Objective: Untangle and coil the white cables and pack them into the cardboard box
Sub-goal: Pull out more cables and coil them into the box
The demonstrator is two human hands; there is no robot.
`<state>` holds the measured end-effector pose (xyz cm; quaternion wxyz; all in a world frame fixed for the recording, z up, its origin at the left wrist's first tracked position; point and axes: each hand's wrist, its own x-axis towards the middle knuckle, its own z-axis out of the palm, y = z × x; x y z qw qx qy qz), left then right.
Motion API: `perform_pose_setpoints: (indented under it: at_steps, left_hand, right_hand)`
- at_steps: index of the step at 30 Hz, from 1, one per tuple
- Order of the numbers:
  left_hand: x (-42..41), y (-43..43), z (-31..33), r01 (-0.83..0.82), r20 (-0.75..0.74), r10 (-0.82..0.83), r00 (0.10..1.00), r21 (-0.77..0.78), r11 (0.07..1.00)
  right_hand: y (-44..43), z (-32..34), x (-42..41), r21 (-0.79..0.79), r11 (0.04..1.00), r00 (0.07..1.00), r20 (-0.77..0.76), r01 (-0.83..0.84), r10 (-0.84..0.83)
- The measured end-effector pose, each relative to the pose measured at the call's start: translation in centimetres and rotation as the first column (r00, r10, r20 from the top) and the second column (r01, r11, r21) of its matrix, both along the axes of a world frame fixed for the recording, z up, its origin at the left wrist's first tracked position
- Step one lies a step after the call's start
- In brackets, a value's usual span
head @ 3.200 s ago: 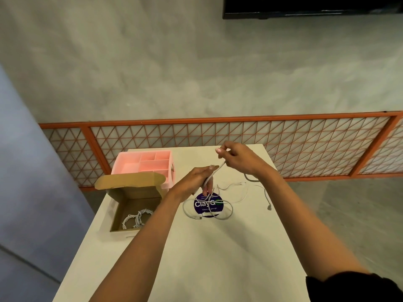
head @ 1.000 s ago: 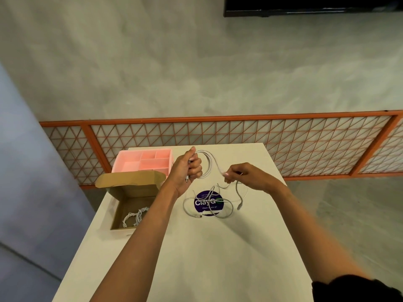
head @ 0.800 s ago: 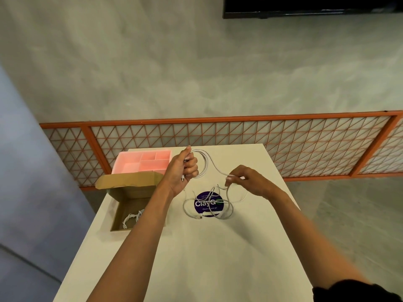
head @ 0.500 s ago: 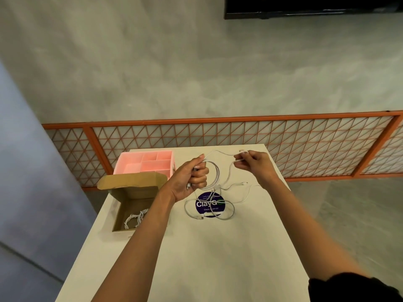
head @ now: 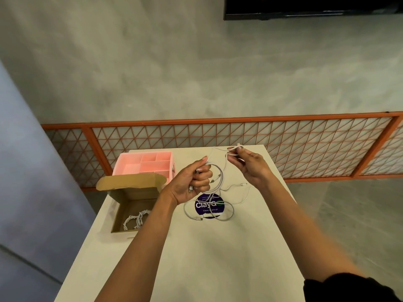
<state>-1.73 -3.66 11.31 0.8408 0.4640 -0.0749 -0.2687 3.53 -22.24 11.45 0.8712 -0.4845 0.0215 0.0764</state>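
Left hand [head: 192,182] grips cable coil [head: 216,177]; right hand [head: 250,166] pinches its tail.

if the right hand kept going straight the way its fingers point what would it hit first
Probably the orange lattice railing beyond the table's far edge; the right hand, pinching the white cable, points that way. Depth is unclear.

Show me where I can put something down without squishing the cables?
The near half of the table, from the purple sticker to the near edge, is bare, though both forearms cross above it. Crowded: loose white cables around the sticker, the cardboard box and pink tray on the left, and the left hand and right hand holding a white cable over the far middle.
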Motion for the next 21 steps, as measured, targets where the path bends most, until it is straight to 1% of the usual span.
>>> perform_pose_setpoints:
  at_steps: [3, 6, 7, 9, 10, 14, 16, 17, 19, 21]
  left_hand:
    - [0.2, -0.1, 0.0, 0.001, 0.005, -0.001, 1.000, 0.006, 1.000]
    - [0.4, -0.3, -0.1, -0.043, 0.034, 0.042, 0.999, 0.052, 0.998]
    - [0.5, -0.3, -0.2, -0.068, 0.058, 0.064, 0.996, 0.081, 0.994]
    - [0.8, -0.5, -0.3, -0.125, 0.115, 0.108, 0.987, 0.155, 0.980]
    - [0.8, -0.5, -0.3, -0.153, 0.137, 0.128, 0.982, 0.189, 0.970]
    - [0.9, -0.2, -0.4, -0.228, 0.215, 0.168, 0.962, 0.294, 0.928]
    - [0.9, 0.0, -0.6, -0.262, 0.241, 0.190, 0.952, 0.317, 0.911]
    - [0.9, 0.1, -0.7, -0.276, 0.244, 0.204, 0.948, 0.314, 0.908]
    - [0.9, 0.1, -0.7, -0.288, 0.246, 0.218, 0.944, 0.299, 0.910]
    - [0.9, 0.0, -0.6, -0.288, 0.261, 0.210, 0.942, 0.308, 0.907]
  right_hand:
    - [0.5, -0.2, -0.7, -0.025, 0.999, 0.999, -0.033, -0.042, 0.041]
    - [0.9, -0.2, -1.3, -0.136, 0.978, 0.983, -0.106, -0.160, 0.147]
    - [1.1, -0.3, -1.5, -0.204, 0.954, 0.971, -0.139, -0.219, 0.193]
    - [1.4, -0.4, -1.8, -0.345, 0.876, 0.938, -0.204, -0.338, 0.281]
    - [1.5, -0.5, -1.9, -0.391, 0.839, 0.923, -0.219, -0.379, 0.315]
    - [1.5, -0.2, -2.0, -0.491, 0.748, 0.892, -0.192, -0.448, 0.408]
    - [1.2, -0.1, -1.9, -0.510, 0.683, 0.845, -0.201, -0.522, 0.496]
    - [1.0, -0.1, -1.9, -0.491, 0.667, 0.819, -0.204, -0.560, 0.537]
    - [0.8, 0.0, -2.2, -0.416, 0.668, 0.780, -0.209, -0.617, 0.590]
    - [0.8, 0.1, -2.5, -0.394, 0.675, 0.774, -0.191, -0.624, 0.604]
